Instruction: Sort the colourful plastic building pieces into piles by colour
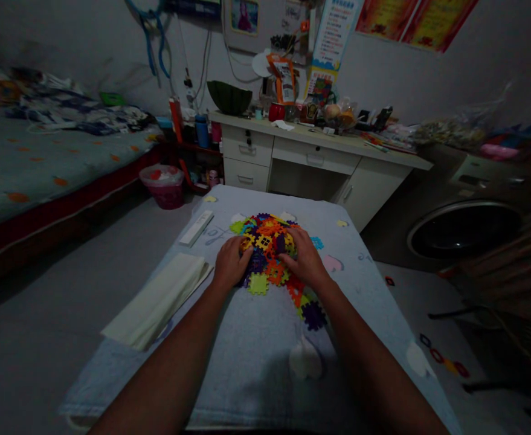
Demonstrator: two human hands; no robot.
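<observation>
A heap of colourful interlocking plastic pieces (265, 241) with notched edges lies on the cloth-covered table, in yellow, orange, purple, green and red. My left hand (231, 263) rests against the heap's left side, its thumb apart from the curved fingers, close to a yellow piece (247, 243). Across from it, my right hand (307, 258) reaches over the right side with thumb and fingers spread. A dark purple piece (281, 244) stands near the gap of that hand; a firm grip is not visible. Flat at the near side lie a lime-green piece (258, 284) and a purple piece (314, 315).
Folded cream cloth or paper (156, 299) and a narrow white box (196, 228) lie on the table's left. Beyond stands a white desk (247, 151) with clutter, beside a washing machine (464, 205). A bed (57, 163) is at left. Several loose pieces (437, 355) lie on the floor.
</observation>
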